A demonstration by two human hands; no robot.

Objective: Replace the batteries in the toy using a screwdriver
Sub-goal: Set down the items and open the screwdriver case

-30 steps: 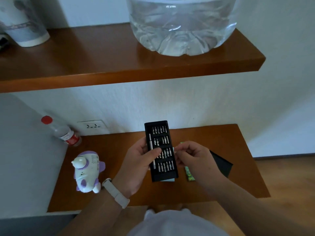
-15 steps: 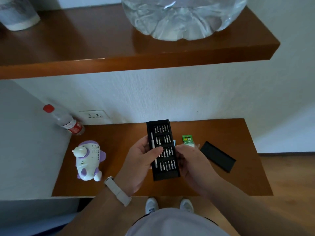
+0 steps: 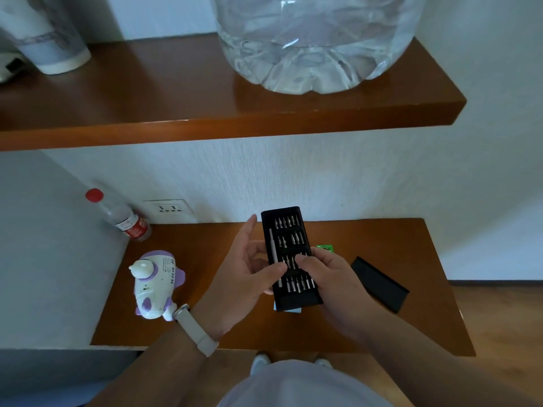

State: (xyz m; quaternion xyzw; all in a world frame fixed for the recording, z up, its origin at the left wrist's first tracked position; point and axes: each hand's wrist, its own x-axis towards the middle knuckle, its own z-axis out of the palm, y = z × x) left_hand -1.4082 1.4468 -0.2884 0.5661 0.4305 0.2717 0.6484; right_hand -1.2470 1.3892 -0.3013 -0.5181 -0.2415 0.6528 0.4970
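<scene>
Head view: the left hand point(image 3: 246, 279) clasps the black plastic tray of steel screwdriver bits point(image 3: 296, 299) from below, steadying it over the brown wooden shelf point(image 3: 426, 259). The right hand point(image 3: 329, 277) curls round its edge, thumb on the bits, perhaps choosing one. The white-and-purple plastic toy point(image 3: 155, 284) lies untouched on the shelf, left.

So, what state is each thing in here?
Bit case: open, gripped by left hand and right hand.
Driver: seated in the case, under the left thumb.
Cover: off, lying on the shelf.
Toy: lying on the shelf, untouched.
Bottle: capped.
Battery pack: partly hidden behind right hand.
</scene>
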